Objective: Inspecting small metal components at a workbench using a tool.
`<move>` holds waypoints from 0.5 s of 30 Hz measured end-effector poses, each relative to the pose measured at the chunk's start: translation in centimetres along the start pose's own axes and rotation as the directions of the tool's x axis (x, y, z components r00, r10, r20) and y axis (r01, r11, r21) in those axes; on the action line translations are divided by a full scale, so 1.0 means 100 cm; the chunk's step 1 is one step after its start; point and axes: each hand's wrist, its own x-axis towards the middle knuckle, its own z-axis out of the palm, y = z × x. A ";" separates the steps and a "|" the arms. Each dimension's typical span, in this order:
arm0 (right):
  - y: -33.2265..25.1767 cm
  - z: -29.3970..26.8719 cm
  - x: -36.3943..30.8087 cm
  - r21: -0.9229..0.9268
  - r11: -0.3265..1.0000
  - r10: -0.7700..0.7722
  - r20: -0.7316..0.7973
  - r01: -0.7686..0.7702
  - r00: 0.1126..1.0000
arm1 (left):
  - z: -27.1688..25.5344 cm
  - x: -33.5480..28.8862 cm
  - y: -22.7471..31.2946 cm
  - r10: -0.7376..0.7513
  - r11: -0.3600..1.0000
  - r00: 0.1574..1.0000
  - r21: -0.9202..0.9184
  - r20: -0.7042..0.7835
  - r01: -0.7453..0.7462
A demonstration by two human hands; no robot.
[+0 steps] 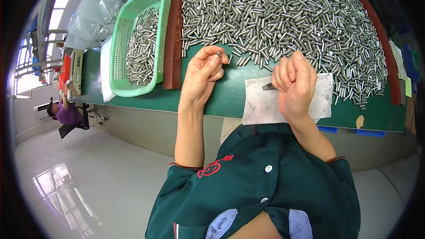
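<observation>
Grey, small metal piece (219, 54) held in the left grip (203, 71)

Left grip: thumb and index finger closed on the piece at the fingertips; most of it is hidden. Right grip (295, 82): fingers curled, closed on a dark grey, flat metal strip (268, 87), its end projecting leftward. Beneath the right grip: a smudged white rectangular sheet (260, 106) on the green surface (226, 99). Ahead of both grips: a broad heap of silver cylindrical metal pins (274, 15). Left of the left grip: a reddish-brown straight rail (173, 40), then a pale-green perforated plastic basket (116, 57) containing similar pins (144, 48).
</observation>
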 end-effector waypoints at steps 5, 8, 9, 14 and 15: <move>0.001 -0.003 0.000 0.065 0.998 0.008 0.005 -0.009 1.000 | -0.002 0.001 -0.003 0.025 1.000 1.000 0.006 0.002 -0.025; 0.000 -0.002 0.000 0.063 0.998 0.005 0.000 -0.005 1.000 | -0.002 0.001 -0.003 0.028 1.000 1.000 0.011 0.011 -0.029; 0.000 -0.001 0.000 0.060 0.998 0.004 -0.001 -0.004 1.000 | -0.001 0.001 -0.003 0.028 1.000 0.999 0.013 0.016 -0.028; 0.000 -0.001 0.000 0.059 0.998 0.003 0.007 -0.004 1.000 | -0.003 0.002 -0.002 0.021 1.000 0.999 -0.009 0.025 -0.021; 0.000 -0.002 0.000 0.058 0.998 0.005 0.007 -0.005 1.000 | -0.003 0.002 -0.002 0.008 0.999 1.000 -0.037 0.027 -0.007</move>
